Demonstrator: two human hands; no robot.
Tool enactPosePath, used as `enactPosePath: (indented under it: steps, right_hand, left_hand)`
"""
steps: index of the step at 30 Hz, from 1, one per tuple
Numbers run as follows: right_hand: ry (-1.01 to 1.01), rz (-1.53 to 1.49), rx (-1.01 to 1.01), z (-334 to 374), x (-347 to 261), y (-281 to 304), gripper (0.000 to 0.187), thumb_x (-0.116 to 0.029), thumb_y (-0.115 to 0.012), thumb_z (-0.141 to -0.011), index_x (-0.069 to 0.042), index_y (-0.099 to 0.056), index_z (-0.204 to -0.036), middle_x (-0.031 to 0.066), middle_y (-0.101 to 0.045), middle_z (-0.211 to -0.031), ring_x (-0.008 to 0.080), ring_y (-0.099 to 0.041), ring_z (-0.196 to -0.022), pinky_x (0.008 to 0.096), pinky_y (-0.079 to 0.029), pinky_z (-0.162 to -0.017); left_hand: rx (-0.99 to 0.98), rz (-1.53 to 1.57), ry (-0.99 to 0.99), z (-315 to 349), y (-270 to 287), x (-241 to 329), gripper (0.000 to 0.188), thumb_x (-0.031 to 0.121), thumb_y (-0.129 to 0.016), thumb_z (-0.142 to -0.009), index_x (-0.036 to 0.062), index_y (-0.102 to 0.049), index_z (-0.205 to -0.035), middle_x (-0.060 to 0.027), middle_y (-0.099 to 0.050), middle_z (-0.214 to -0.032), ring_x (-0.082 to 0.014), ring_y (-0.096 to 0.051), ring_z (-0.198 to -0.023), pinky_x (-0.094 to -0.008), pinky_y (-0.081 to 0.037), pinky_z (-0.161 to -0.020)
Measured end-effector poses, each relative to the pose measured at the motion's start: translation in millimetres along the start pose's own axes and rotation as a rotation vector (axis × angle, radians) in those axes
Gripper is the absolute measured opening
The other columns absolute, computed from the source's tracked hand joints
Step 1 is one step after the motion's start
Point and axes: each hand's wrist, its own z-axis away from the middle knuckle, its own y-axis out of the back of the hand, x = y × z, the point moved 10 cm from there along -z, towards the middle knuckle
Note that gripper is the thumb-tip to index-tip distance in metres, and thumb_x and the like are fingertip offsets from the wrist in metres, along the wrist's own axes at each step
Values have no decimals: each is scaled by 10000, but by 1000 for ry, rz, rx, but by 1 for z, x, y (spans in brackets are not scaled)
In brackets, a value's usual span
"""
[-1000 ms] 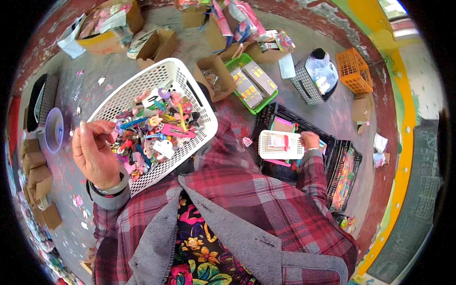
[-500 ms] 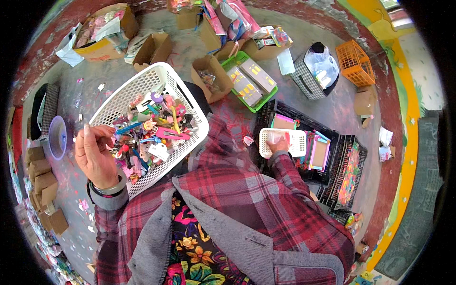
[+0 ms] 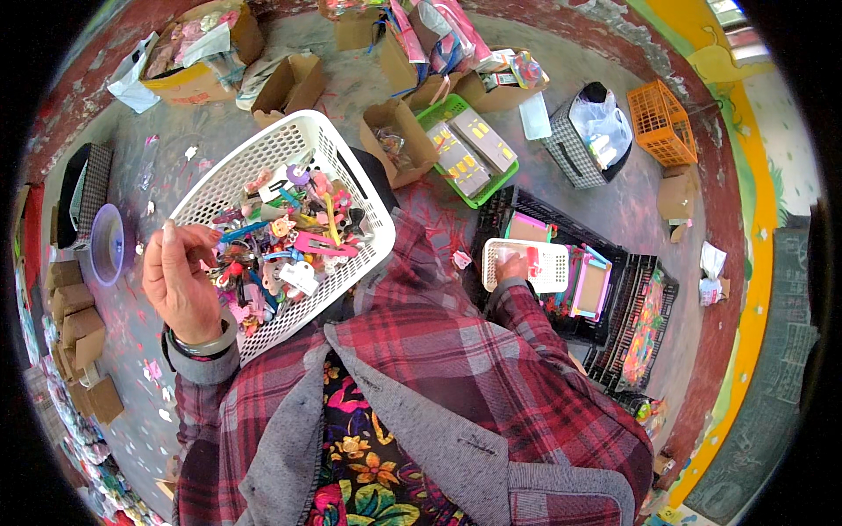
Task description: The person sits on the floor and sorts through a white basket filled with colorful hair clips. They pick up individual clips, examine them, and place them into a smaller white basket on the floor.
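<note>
A large white perforated basket [image 3: 361,188] rests tilted against my lap, heaped with colourful hair clips and small trinkets [image 3: 289,237]. At its left rim my left hand [image 3: 182,285] is raised, its fingers bent and closed; anything at the fingertips is too small to make out. Off to the right, my right hand [image 3: 511,266] reaches into a small white basket [image 3: 551,279], with the fingers drawn together. A red and clear piece [image 3: 532,261] lies beside those fingers, and what they grip is blurred. The small basket sits over a black crate [image 3: 605,235].
Pink-edged frames [image 3: 591,285] lie in the black crate, next to another crate of bright items [image 3: 645,324]. Ahead stand a green tray [image 3: 481,200] of boxes and an open cardboard box [image 3: 408,167]. A purple basin [image 3: 108,245] is at the left.
The view has shifted slightly. My right hand has moved a little within the small basket, and more of the red piece shows. My left hand keeps nearly the same pose.
</note>
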Motion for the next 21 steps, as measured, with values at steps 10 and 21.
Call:
enactPosePath:
  steps: [10,21]
  right_hand:
    - [19,84,25,5,-4,15,574,-490,-628,-733,17,-574,-998,230,-569,-1039,357,-562,-969,412,-458,-844]
    - [78,-14,1,-15,16,10,252,-260,-542,-780,-53,-647,-878,185,-631,-912,352,-613,-854,427,-486,-762]
  left_hand:
    - [-17,19,-8,0,-1,3,275,160,-418,-948,13,-530,-744,-89,-600,-734,-72,-449,-562,-203,-348,-504]
    - [-23,34,-15,-1,-3,3,270,157,-419,-948,11,-530,-750,-91,-597,-732,-74,-460,-569,-202,-350,-505]
